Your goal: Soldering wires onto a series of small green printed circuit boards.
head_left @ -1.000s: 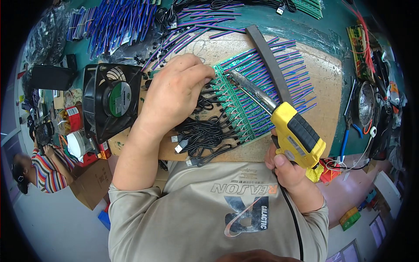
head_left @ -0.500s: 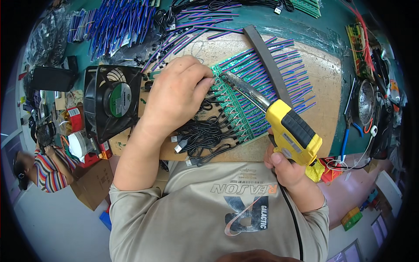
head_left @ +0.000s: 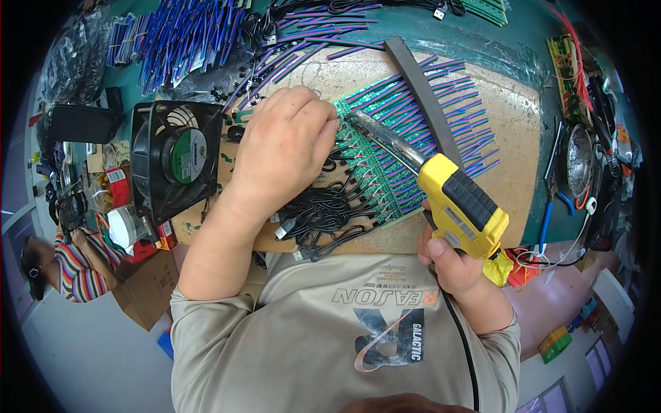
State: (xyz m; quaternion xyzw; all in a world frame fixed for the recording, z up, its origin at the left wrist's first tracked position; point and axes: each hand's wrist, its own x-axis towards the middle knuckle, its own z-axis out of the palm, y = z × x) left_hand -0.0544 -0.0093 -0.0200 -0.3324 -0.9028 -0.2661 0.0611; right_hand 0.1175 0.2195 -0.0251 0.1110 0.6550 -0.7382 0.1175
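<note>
While right grip (head_left: 451,263) wraps soldering gun (head_left: 460,206) | left grip (head_left: 290,141): curled by boards (head_left: 369,164) | hold unclear

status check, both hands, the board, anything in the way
Right hand gripping iron, tip at upper left of board. Left hand by its left edge, grasp hidden. Bar across wires, clear of tip.

lt brt; glare: brown bd (head_left: 513,138); edges bent; rim blk
</note>
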